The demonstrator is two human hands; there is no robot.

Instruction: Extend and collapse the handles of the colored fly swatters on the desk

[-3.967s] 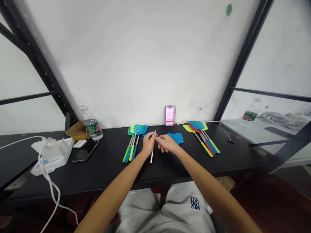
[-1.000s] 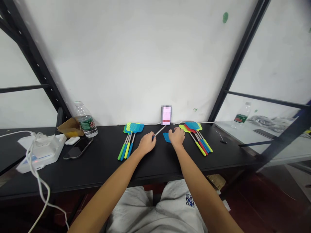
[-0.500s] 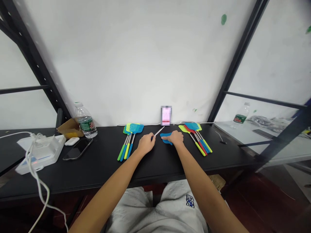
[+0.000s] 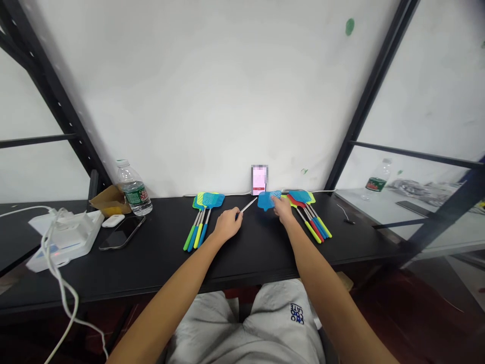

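Observation:
My left hand (image 4: 228, 224) is closed round the handle of a metal fly swatter rod (image 4: 249, 204), whose bare silver end points up and right. Pinched in my right hand (image 4: 283, 207) is a blue swatter head (image 4: 266, 200), raised just right of the rod's tip and apart from it. Left of my left hand lies a fanned bundle of fly swatters (image 4: 200, 222) with green, blue and yellow handles. A second bundle of fly swatters (image 4: 310, 215), with yellow, red and blue handles, lies just right of my right hand, which covers part of one head.
A blurred phone (image 4: 259, 179) leans on the wall behind my hands. At left on the black table (image 4: 159, 273) are a water bottle (image 4: 135, 189), a cardboard box (image 4: 109, 199), a white case (image 4: 113, 221), a dark phone (image 4: 123, 233) and a power strip (image 4: 68, 242) with cables.
My right hand has lifted the blue swatter head and turned it, moving slightly right and away from me. My left hand and the rod stay in place.

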